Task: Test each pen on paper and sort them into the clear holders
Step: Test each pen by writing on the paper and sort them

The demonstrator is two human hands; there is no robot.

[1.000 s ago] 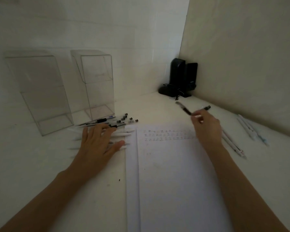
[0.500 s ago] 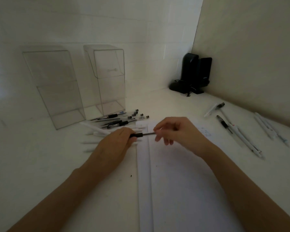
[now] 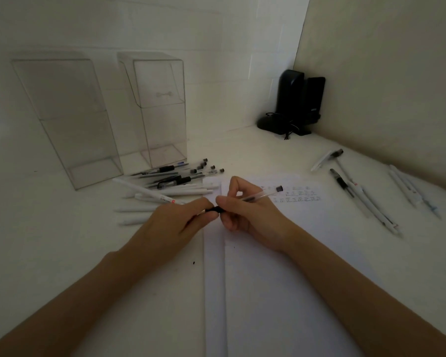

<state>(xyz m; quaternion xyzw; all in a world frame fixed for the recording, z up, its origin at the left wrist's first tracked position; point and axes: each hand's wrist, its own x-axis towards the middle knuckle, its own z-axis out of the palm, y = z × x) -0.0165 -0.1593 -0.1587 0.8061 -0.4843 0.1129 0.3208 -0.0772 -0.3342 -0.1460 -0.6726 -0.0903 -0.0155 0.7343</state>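
Observation:
Both hands meet over the left edge of the white paper point(image 3: 281, 266). My right hand point(image 3: 245, 210) holds a clear-barrelled pen point(image 3: 264, 195) whose far end points up and right. My left hand point(image 3: 175, 222) pinches the pen's black cap point(image 3: 215, 209) at its near end. A heap of untested pens point(image 3: 175, 179), black-gripped and white ones, lies left of the paper. Behind the heap stand two empty clear holders, one at the left point(image 3: 67, 119) and one nearer the middle point(image 3: 160, 109). Rows of test scribbles point(image 3: 296, 195) mark the paper's top.
Several pens point(image 3: 363, 197) lie loose on the table to the right, near the side wall. A black device with a cable point(image 3: 294, 104) stands in the back corner. The table surface point(image 3: 62, 253) is white.
My right hand dropped the earlier pen on the right and came to the middle. My left hand picked a pen from the heap, and both hands now hold it, the barrel sliding right.

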